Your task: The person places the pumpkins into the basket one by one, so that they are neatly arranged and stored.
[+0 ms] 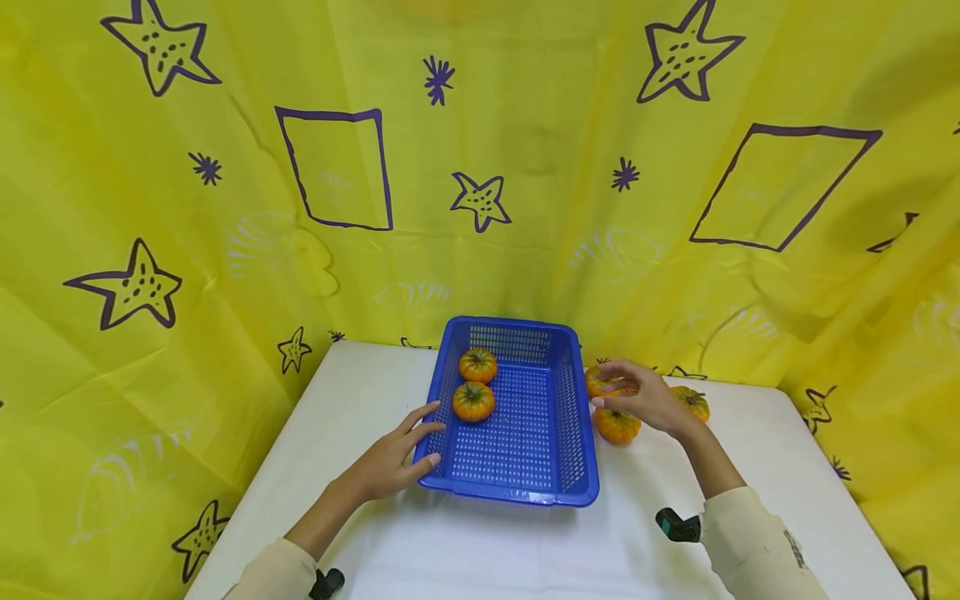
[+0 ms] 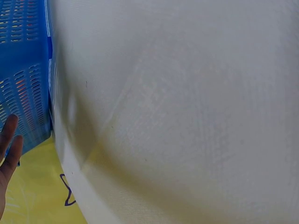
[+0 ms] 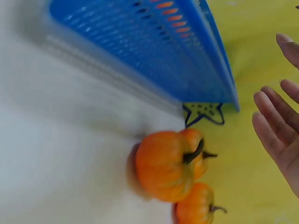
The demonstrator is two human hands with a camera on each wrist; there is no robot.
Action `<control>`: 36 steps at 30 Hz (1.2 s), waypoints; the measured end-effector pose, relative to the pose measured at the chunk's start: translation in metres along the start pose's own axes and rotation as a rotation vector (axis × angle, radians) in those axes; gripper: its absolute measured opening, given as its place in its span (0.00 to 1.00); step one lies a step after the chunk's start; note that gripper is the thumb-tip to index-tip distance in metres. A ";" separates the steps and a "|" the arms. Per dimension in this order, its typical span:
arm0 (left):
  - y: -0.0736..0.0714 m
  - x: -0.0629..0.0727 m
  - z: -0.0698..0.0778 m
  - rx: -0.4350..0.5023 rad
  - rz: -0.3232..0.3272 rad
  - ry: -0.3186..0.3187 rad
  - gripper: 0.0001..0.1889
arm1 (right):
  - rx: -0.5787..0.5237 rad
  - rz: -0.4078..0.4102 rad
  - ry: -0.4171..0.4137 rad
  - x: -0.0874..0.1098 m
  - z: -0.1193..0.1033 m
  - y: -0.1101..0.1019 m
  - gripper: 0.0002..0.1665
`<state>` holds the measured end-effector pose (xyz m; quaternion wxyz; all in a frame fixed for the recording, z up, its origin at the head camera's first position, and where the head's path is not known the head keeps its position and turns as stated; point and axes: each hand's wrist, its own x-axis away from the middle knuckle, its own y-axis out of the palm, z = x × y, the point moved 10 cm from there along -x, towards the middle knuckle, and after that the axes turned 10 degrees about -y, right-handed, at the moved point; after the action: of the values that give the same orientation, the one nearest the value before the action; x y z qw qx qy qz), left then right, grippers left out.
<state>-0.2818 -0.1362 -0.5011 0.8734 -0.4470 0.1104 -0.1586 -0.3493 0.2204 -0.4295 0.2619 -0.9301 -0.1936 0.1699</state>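
A blue plastic basket (image 1: 517,493) with slotted walls stands on the white table. Inside it, along the left wall, are two small orange pumpkins, one (image 1: 477,367) behind the other (image 1: 473,402). My left hand (image 1: 386,462) is at the basket's left rim, fingers spread and loosely bent. To the right of the basket, my right hand (image 1: 645,400) hovers over more pumpkins with its fingers relaxed and nothing in its grasp. Under and around it are a front pumpkin (image 1: 618,428), one behind it (image 1: 597,382) that the fingers partly cover, and one to the right (image 1: 692,403).
A yellow curtain (image 1: 525,258) printed with stars and frames encloses the back and sides of the table (image 1: 375,379). The basket's far end stands close to the curtain. Dark devices (image 1: 678,526) are worn at both wrists.
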 end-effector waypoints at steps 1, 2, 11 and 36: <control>0.000 0.000 0.000 0.001 -0.001 0.000 0.27 | 0.008 0.003 -0.006 0.003 0.002 -0.001 0.33; 0.000 0.000 0.000 0.000 -0.002 -0.001 0.27 | 0.017 0.004 -0.008 0.006 0.005 -0.003 0.33; -0.001 0.000 0.001 0.010 -0.008 -0.004 0.28 | 0.051 0.021 0.076 0.030 0.041 -0.009 0.36; -0.002 0.000 0.003 0.000 -0.010 -0.016 0.26 | 0.096 0.115 0.204 0.055 0.106 -0.007 0.46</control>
<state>-0.2808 -0.1354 -0.4981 0.8735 -0.4489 0.1012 -0.1592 -0.3477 0.2953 -0.5234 0.3144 -0.9385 -0.1040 0.0981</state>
